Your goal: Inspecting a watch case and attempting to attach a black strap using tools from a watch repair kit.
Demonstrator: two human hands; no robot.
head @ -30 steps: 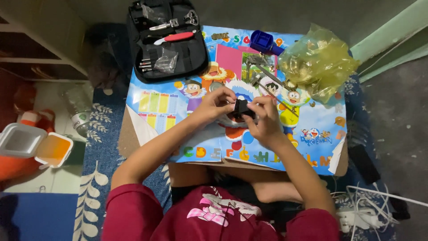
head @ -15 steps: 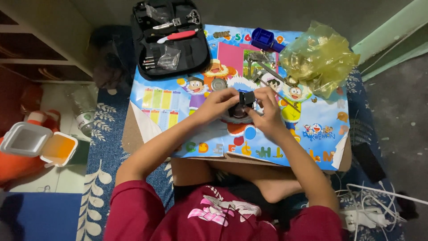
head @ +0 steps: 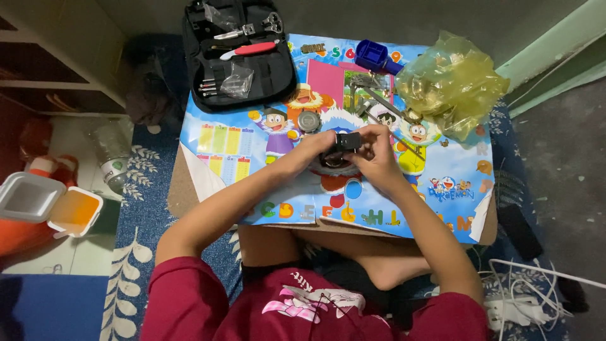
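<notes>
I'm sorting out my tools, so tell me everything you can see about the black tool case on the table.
The black case lies unzipped and flat open at the table's far left corner, partly overhanging the cartoon mat. It looks like soft fabric with inner pockets and loops. Inside are a red-handled tool, a metal plier-like tool, a few slim drivers and a small clear bag. Neither hand touches it; both work on a small dark object nearer the person.

Low table (head: 189,189) covered by colourful cartoon sheet (head: 442,189). Blue leaf-patterned rug (head: 142,252) beneath. Wooden shelving (head: 57,63) on one side, grey floor (head: 555,158) on the other.
</notes>
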